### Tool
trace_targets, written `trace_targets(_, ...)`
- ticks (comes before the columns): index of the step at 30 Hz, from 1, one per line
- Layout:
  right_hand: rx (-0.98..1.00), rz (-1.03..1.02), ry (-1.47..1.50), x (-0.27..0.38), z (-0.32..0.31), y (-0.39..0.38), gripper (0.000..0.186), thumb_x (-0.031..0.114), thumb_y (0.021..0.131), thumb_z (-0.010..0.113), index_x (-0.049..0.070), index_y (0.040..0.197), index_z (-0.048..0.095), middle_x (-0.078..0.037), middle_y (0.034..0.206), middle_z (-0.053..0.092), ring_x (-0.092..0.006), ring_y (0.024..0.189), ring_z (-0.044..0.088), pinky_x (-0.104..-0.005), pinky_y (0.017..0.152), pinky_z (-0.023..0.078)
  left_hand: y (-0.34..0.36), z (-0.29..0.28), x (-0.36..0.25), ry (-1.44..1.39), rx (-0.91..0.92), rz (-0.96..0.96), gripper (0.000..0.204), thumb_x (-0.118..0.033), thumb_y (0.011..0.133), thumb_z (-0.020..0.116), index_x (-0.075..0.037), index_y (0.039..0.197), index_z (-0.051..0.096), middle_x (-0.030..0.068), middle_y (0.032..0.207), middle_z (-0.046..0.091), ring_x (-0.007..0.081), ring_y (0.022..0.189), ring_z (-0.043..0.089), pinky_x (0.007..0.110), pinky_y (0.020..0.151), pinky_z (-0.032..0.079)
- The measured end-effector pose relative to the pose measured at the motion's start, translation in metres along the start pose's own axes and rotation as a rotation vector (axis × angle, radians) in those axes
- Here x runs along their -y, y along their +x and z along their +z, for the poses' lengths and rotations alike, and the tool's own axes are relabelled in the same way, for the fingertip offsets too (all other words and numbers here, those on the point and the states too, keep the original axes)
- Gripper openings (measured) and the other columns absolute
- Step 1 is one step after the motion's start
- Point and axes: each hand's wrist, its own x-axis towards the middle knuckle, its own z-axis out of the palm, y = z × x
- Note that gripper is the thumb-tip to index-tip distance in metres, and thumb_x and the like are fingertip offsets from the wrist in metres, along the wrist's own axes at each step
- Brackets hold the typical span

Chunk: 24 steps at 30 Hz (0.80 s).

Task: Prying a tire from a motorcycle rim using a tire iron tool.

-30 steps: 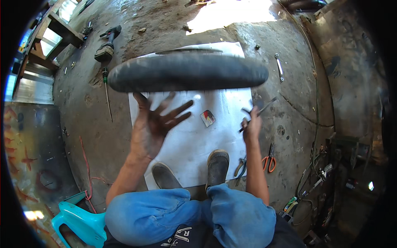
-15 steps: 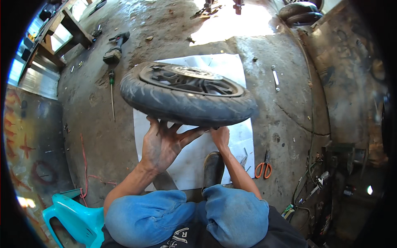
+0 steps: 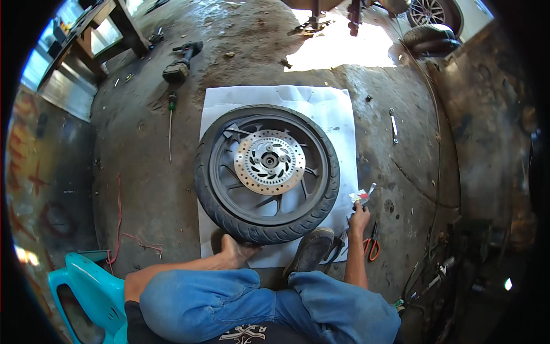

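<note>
Lying nearly flat now beside the left hand (image 3: 236, 252), whose grip I cannot tell, the wheel (image 3: 270, 161) seems to need less lifting; the right hand (image 3: 359, 218) pinches a packet (image 3: 358, 196).

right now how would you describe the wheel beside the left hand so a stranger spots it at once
Find the big white sheet spread on the floor before the person's knees. The wheel covers its middle, its near edge by the left hand. Unlike the tyres farther off at top right, it shows a shiny metal disc dotted with small holes.
</note>
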Motion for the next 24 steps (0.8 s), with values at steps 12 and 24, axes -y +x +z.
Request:
trace_targets(12,0.346,-0.258,0.133,0.166,0.08,-0.081,0.02,0.023,0.098,0.069,0.006,0.104,0.061,0.007,0.068,0.047,-0.0018,0.045,0.037,-0.0229,0.039,0.028,-0.025,0.081,-0.12,1.223,0.777,0.096,0.052,-0.041,0.108,0.047,0.003,0.13,0.063,0.0171,0.12,0.074,0.0266,0.093,0.077,0.035,0.081,0.063)
trace_targets(24,0.859,-0.606,-0.105,0.261,0.188,-0.178,0.029,0.02,0.097,0.073,-0.007,0.11,0.07,-0.012,0.098,0.074,-0.0153,0.088,0.068,-0.031,0.081,0.054,-0.023,0.158,-0.233,1.044,0.641,0.789,0.047,-0.033,0.104,0.064,0.003,0.133,0.061,0.0122,0.108,0.073,0.0156,0.089,0.072,0.031,0.076,0.06)
